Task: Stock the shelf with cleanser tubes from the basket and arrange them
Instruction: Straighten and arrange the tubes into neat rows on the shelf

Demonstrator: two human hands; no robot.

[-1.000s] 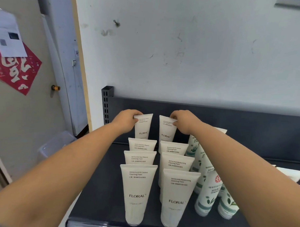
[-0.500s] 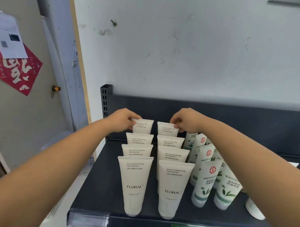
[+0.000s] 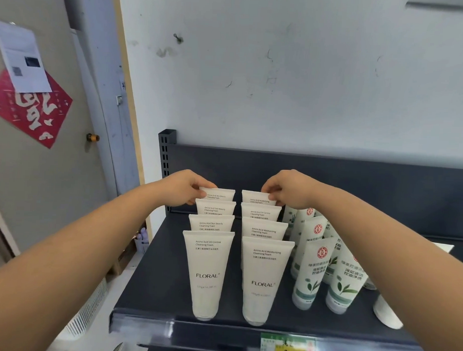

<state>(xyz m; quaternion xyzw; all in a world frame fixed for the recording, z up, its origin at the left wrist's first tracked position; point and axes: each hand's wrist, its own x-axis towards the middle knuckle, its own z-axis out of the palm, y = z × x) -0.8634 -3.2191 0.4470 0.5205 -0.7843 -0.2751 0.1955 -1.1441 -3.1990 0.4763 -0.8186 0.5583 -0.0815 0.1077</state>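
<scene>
Two rows of white cleanser tubes stand upright, caps down, on our dark shelf against a scuffed white wall, running front to back. Our left hand pinches the rearmost left tube; our right hand pinches the rearmost right tube.

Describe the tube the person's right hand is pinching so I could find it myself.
On the dark shelf stand two columns of cream FLORAL tubes beside green-leaf tubes. Follow the right column to its rearmost tube, nearest the back panel. It alone has the right hand pinching its top corner; its label reads Moisturizing Cleansing Foam.
</scene>
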